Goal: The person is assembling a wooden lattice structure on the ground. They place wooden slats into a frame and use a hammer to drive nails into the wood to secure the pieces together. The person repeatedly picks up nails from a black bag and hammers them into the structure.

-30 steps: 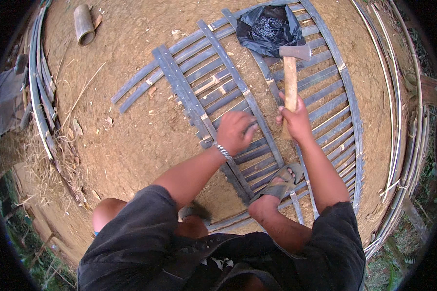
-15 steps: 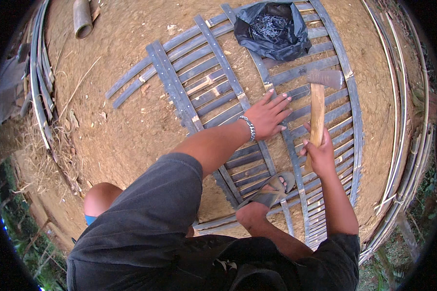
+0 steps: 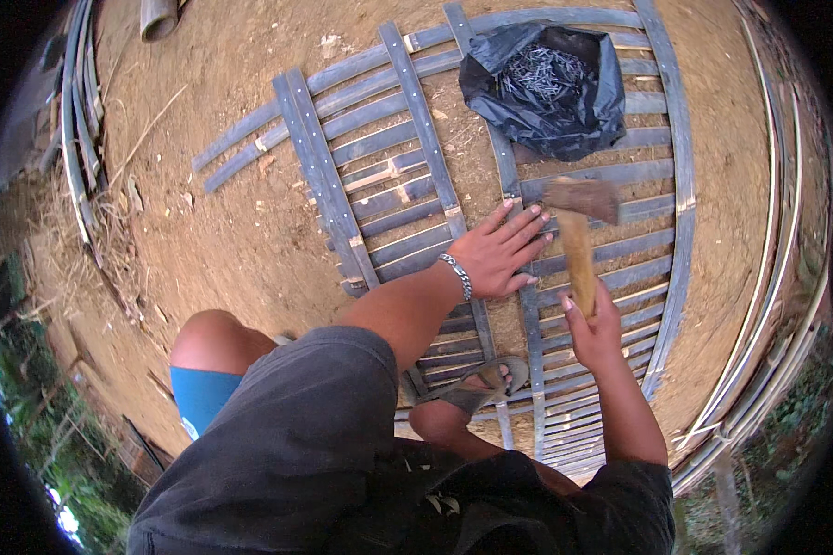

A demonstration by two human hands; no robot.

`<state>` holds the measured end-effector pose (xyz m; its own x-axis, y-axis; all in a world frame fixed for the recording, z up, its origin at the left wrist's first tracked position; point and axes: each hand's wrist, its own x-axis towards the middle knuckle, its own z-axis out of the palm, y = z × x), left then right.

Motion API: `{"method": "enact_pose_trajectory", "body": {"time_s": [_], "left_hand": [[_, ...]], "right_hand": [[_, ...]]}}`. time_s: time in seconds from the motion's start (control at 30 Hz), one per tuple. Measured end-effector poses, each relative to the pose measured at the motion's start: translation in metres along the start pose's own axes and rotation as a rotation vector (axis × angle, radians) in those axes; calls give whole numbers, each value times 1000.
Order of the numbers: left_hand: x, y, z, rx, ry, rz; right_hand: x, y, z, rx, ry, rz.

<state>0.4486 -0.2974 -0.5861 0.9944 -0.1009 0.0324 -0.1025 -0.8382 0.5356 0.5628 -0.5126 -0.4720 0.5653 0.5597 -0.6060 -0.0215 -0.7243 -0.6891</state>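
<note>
In my right hand (image 3: 597, 331) is a hatchet (image 3: 577, 252), gripped low on its pale wooden handle. Its dark, rust-brown head is raised over the slatted panel (image 3: 420, 116), a lattice of dark split bamboo strips with nails along the crosspieces. My left hand (image 3: 498, 255), a chain bracelet at its wrist, lies palm down on the panel, fingers spread across a lengthwise strip just left of the hatchet. Whether anything is under the palm is hidden. Beyond the hatchet, a black plastic bag (image 3: 565, 125) sits open on the slats, holding many loose nails (image 3: 544, 74).
My sandalled foot (image 3: 479, 384) rests on the near part of the panel. Long bamboo poles (image 3: 776, 213) line the right side, with more strips (image 3: 76, 139) and dry straw at the left. A cut bamboo tube (image 3: 158, 18) lies on the dirt at far left.
The hatchet has swung left and nearer to me, closer to my left hand. My left hand stays spread on the strip. The view has shifted a little.
</note>
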Motion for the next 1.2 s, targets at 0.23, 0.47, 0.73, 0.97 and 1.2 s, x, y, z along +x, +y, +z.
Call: {"method": "enact_pose_trajectory", "body": {"time_s": [0.23,0.47,0.73,0.97,1.2], "left_hand": [[2,-2,6,-150,-106,-44],[-6,-2,11,54,5,28],[-3,-4,8,-129,-21,-8],[-3,-2,8,-152,-71,-30],[-6,-1,13,-101,59,-3]], "right_hand": [[72,-9,-22,-562,-170,-676],[105,-40,-34,-691,-418,-888],[132,-51,-29,-863,-490,-824],[132,-52,-25,-912,-506,-762],[132,-54,-29,-564,-399,-1115]]}}
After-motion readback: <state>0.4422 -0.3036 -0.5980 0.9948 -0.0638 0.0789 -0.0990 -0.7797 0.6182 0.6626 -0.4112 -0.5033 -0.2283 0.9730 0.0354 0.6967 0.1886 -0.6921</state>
